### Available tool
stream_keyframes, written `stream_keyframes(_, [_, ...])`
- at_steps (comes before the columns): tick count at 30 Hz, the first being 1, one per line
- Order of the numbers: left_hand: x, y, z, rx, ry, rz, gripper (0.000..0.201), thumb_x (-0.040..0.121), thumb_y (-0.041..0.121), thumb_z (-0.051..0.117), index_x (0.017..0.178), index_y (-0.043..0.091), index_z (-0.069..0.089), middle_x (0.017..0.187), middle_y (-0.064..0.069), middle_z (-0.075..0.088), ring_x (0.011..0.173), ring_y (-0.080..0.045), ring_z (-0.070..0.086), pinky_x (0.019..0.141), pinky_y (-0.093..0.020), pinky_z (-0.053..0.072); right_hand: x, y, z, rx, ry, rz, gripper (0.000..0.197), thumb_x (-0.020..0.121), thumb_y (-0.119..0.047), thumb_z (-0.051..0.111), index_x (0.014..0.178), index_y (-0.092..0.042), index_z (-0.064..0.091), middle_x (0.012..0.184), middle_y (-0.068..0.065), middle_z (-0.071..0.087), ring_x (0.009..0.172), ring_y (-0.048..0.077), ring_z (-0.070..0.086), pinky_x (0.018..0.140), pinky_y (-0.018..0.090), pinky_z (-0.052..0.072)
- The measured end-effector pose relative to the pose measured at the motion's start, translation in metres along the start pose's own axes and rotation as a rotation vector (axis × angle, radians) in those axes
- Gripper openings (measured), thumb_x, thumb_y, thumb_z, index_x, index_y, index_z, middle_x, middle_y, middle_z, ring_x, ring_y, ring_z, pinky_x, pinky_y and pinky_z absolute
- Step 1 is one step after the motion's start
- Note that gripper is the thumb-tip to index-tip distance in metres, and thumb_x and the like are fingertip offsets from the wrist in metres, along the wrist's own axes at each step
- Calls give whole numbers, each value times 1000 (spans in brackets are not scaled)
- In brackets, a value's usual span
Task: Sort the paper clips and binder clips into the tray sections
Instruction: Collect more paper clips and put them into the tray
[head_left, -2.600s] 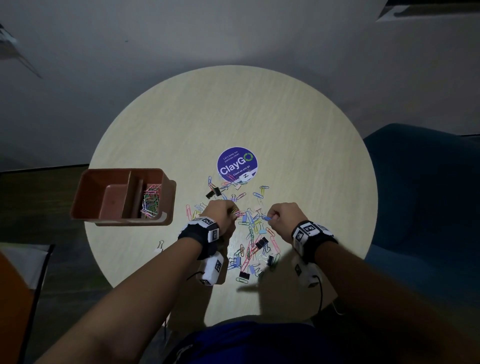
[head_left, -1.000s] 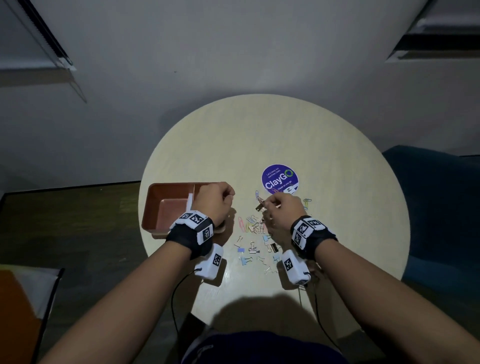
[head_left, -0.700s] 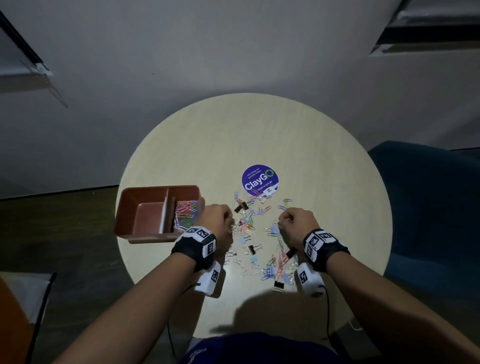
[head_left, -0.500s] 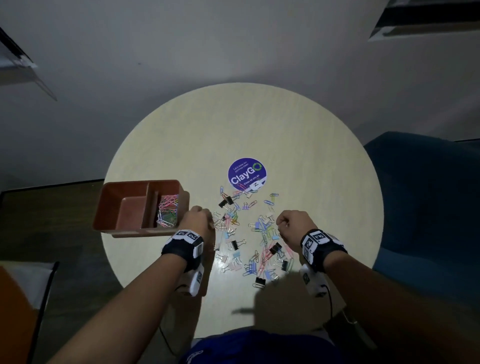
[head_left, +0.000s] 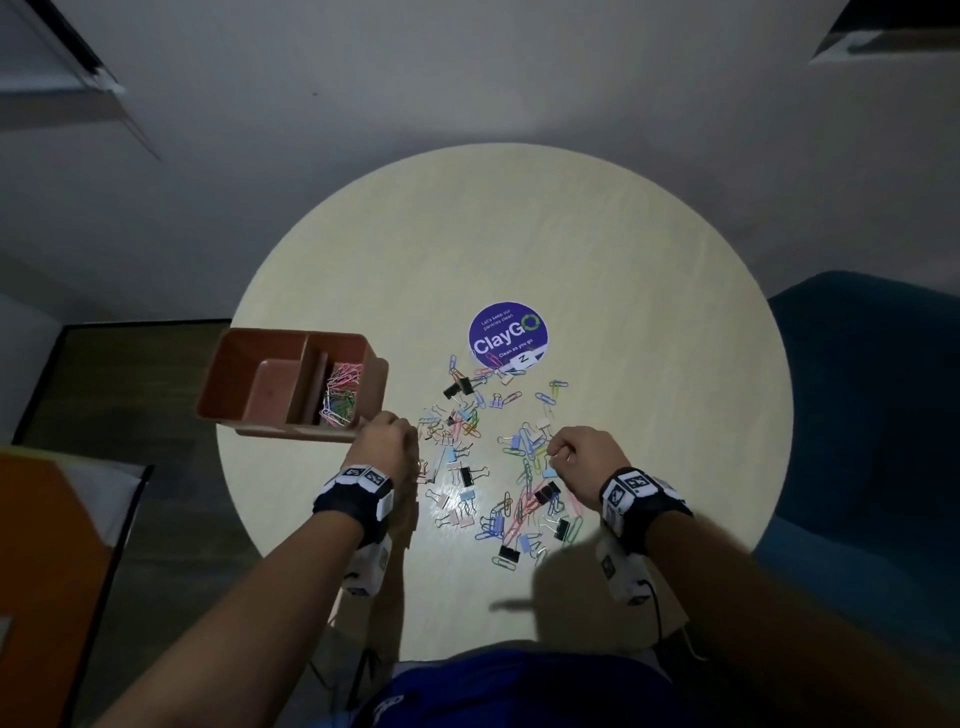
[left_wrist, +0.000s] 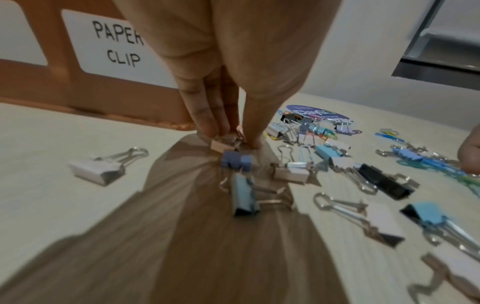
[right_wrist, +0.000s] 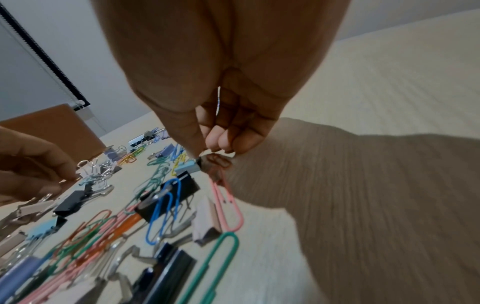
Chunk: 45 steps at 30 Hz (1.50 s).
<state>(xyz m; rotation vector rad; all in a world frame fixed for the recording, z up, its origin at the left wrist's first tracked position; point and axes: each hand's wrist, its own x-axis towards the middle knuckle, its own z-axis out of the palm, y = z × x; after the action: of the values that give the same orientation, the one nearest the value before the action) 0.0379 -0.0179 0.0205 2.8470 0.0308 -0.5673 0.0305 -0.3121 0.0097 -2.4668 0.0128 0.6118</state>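
Observation:
A brown tray (head_left: 260, 364) stands at the table's left, with coloured paper clips (head_left: 340, 397) in its right section, labelled PAPER CLIP (left_wrist: 116, 41). Several paper clips and binder clips (head_left: 493, 467) lie scattered before me. My left hand (left_wrist: 231, 139) is at the pile's left edge, just in front of the tray, pinching a beige binder clip (left_wrist: 221, 145) that lies on the table. My right hand (right_wrist: 205, 153) is at the pile's right side, thumb and fingers closed on the end of a light blue binder clip (right_wrist: 188, 168).
The round pale table (head_left: 623, 312) carries a purple ClayGO sticker (head_left: 508, 338) beyond the pile. A white binder clip (left_wrist: 96, 167) lies apart to the left. A blue chair (head_left: 872, 415) stands right of the table, an orange object (head_left: 47, 571) at lower left.
My left hand left the tray and came down at the pile's left edge onto a binder clip. My right hand stayed low over the pile's right side.

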Motion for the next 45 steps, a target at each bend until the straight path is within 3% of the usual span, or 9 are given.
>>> stream_keyframes(4, [1, -10, 0, -35, -18, 41, 38, 79, -6, 59, 112, 13, 64, 109, -9, 61, 103, -30, 57, 94, -37, 45, -7, 2, 5, 41, 55, 14, 24, 92, -11, 48, 99, -15, 70, 104, 2, 69, 91, 19, 60, 74, 20, 38])
stream_keyframes(12, [-1, -4, 5, -203, 52, 106, 24, 87, 0, 53, 108, 10, 60, 101, -11, 60, 89, -29, 58, 78, -34, 47, -14, -2, 20, 31, 105, 91, 24, 93, -13, 47, 102, -18, 69, 101, 1, 65, 86, 18, 56, 74, 21, 39])
stream_keyframes(15, [4, -4, 3, -235, 45, 75, 32, 86, -2, 52, 115, 11, 56, 106, -12, 54, 90, -30, 56, 81, -36, 48, -18, -3, 28, 30, 122, 109, 25, 93, -12, 46, 104, -17, 68, 100, 3, 66, 91, 23, 61, 76, 22, 41])
stream_keyframes(22, [16, -4, 2, -235, -36, 29, 42, 88, 23, 67, 128, 21, 53, 124, -7, 49, 111, -27, 54, 96, -35, 42, -16, -5, 29, 36, 133, 137, 24, 91, -12, 47, 101, -17, 68, 99, 3, 65, 89, 21, 59, 76, 24, 43])
stream_keyframes(26, [18, -6, 2, -182, -44, 45, 41, 87, 24, 69, 125, 26, 54, 122, -5, 50, 110, -25, 54, 96, -35, 41, -14, -5, 26, 66, 122, 149, 21, 90, -13, 50, 97, -18, 69, 98, 1, 65, 87, 20, 59, 75, 23, 43])
stream_keyframes(30, [19, -11, 5, -208, -47, 39, 29, 85, 25, 71, 110, 20, 59, 114, -3, 52, 104, -22, 55, 89, -30, 41, -10, -5, 25, 84, 111, 150, 17, 88, -11, 53, 91, -17, 69, 97, 1, 66, 89, 21, 60, 76, 26, 46])
stream_keyframes(35, [20, -15, 6, -227, -65, 77, 45, 82, 26, 74, 122, 27, 55, 113, -1, 52, 103, -20, 53, 92, -34, 44, -5, -7, 25, 57, 86, 149, 16, 85, -9, 52, 82, -18, 65, 93, 0, 63, 85, 21, 59, 73, 26, 44])
stream_keyframes(40, [20, -16, 8, -182, -20, 63, 8, 88, 17, 67, 95, 15, 63, 102, 1, 48, 89, -13, 51, 86, -22, 29, -1, -6, 26, 69, 60, 148, 17, 84, -9, 51, 80, -18, 65, 92, 0, 63, 79, 19, 58, 69, 24, 41])
stream_keyframes(45, [19, -17, 6, -262, -20, 34, 8, 89, 8, 61, 83, 12, 60, 96, -4, 58, 79, -14, 60, 76, -27, 49, 1, -4, 25, 72, 55, 127, 18, 82, -7, 51, 76, -21, 62, 91, 0, 64, 83, 21, 59, 71, 24, 40])
